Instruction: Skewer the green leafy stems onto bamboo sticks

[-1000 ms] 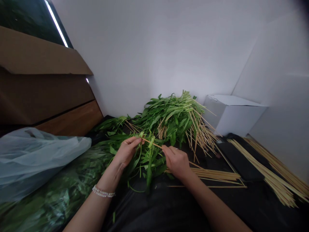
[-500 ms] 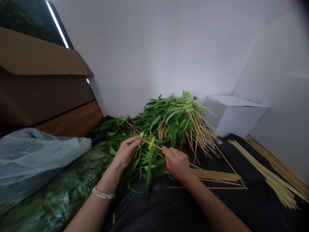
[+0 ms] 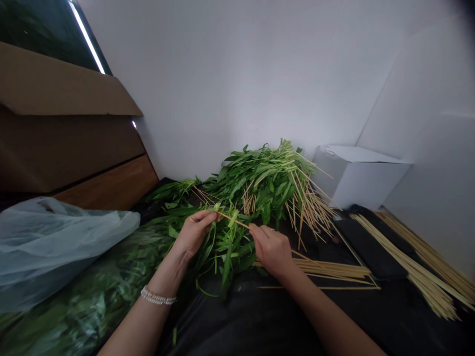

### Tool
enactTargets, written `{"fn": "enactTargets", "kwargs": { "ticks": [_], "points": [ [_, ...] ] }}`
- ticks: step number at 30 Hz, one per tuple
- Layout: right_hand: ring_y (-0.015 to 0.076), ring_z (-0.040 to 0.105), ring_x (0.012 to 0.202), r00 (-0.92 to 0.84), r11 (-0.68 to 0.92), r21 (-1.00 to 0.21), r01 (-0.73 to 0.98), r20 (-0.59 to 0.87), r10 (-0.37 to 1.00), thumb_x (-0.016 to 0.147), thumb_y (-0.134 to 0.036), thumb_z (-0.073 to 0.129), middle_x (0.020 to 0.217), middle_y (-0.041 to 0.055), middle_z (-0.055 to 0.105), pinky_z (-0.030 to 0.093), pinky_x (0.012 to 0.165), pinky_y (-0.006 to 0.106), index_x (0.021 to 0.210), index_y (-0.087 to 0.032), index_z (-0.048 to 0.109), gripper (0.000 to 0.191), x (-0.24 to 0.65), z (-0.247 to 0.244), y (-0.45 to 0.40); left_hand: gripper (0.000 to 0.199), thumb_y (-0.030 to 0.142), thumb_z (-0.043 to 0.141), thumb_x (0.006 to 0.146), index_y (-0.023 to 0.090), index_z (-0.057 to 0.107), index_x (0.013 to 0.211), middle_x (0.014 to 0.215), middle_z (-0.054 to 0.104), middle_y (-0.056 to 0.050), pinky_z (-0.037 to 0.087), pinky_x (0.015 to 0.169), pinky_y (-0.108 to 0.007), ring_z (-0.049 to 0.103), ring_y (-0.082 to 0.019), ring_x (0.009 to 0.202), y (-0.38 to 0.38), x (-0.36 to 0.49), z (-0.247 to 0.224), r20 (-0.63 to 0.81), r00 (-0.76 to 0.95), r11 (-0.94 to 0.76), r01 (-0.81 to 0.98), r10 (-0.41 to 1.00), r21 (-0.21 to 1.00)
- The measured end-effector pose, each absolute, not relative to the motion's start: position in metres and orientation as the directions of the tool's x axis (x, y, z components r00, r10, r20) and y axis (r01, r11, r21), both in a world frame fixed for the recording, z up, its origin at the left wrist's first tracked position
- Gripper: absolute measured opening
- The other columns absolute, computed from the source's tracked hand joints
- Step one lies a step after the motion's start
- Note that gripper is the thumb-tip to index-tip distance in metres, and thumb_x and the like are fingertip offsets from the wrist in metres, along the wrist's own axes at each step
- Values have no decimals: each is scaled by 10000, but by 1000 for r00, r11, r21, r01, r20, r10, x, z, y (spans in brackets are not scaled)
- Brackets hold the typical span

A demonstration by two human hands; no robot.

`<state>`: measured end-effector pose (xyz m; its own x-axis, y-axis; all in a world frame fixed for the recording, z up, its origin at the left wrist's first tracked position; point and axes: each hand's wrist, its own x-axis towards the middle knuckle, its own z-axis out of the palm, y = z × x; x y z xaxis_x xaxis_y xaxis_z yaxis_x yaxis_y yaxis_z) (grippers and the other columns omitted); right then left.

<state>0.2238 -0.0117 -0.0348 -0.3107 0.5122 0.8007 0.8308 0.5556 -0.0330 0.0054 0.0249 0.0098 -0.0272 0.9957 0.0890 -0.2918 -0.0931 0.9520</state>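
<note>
My left hand (image 3: pixel 195 233) grips a bunch of leafy green stems (image 3: pixel 226 242) together with the tip of a thin bamboo skewer (image 3: pixel 237 221). My right hand (image 3: pixel 272 249) pinches the skewer's other end, a short way to the right. A pearl-like bracelet (image 3: pixel 158 296) circles my left wrist. Beyond my hands lies a heap of leafy greens (image 3: pixel 267 185) pierced by many bamboo skewers. Below my right hand is a flat row of loose skewers (image 3: pixel 334 269).
A black sheet (image 3: pixel 237 316) covers the work surface. More greens lie at the left under a translucent plastic bag (image 3: pixel 55 242). Further skewer bundles (image 3: pixel 419 267) lie at the right, near a white box (image 3: pixel 359 178). A cardboard box (image 3: pixel 63 99) stands at the upper left against a white wall (image 3: pixel 237 84).
</note>
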Motion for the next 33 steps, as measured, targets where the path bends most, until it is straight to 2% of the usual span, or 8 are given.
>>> {"fn": "enactTargets", "kwargs": {
  "ticks": [6, 16, 20, 27, 30, 33],
  "points": [
    [134, 557, 645, -320, 554, -24, 832, 795, 516, 947, -156, 412, 738, 31, 623, 352, 597, 258, 1103, -140, 648, 284, 224, -36, -11, 219, 289, 874, 562, 151, 759, 688, 677, 724, -30, 467, 724, -227, 629, -129, 688, 25, 6, 10, 88, -16, -89, -284, 996, 955],
    [131, 547, 629, -328, 547, -23, 837, 779, 534, 942, -145, 421, 709, 14, 606, 332, 582, 260, 1049, -158, 657, 259, 223, -38, -12, 216, 283, 880, 540, 160, 760, 672, 682, 734, -42, 466, 738, -261, 640, -154, 686, 27, -2, 7, 79, -36, -84, -158, 996, 984],
    [122, 549, 633, -339, 559, -34, 829, 764, 549, 943, -144, 422, 724, 16, 616, 331, 583, 246, 1044, -167, 651, 251, 222, -42, -12, 185, 277, 865, 573, 159, 760, 669, 710, 738, -53, 464, 727, -259, 644, -159, 699, 27, -3, 5, 75, 17, -72, -117, 997, 990],
    [123, 552, 635, -332, 550, -46, 834, 755, 566, 940, -149, 433, 730, 13, 621, 338, 580, 250, 1039, -173, 645, 235, 220, -45, -11, 239, 264, 891, 522, 148, 751, 677, 710, 734, -44, 484, 701, -238, 649, -138, 672, 20, 11, 6, -73, 95, 95, -259, 993, 961],
    [125, 548, 631, -329, 546, -40, 837, 761, 559, 947, -153, 427, 724, 13, 618, 331, 579, 257, 1035, -173, 644, 236, 220, -44, -11, 260, 253, 896, 511, 147, 743, 692, 697, 729, -30, 486, 680, -223, 645, -125, 664, 19, 15, 6, -90, 89, 115, -337, 992, 934],
    [128, 545, 629, -327, 542, -35, 840, 765, 555, 951, -156, 425, 719, 12, 614, 326, 578, 258, 1036, -171, 646, 237, 220, -43, -11, 278, 248, 901, 495, 144, 739, 696, 696, 731, -28, 484, 645, -216, 644, -123, 649, 20, 14, 7, -117, 65, 132, -336, 991, 933]
  ]
}}
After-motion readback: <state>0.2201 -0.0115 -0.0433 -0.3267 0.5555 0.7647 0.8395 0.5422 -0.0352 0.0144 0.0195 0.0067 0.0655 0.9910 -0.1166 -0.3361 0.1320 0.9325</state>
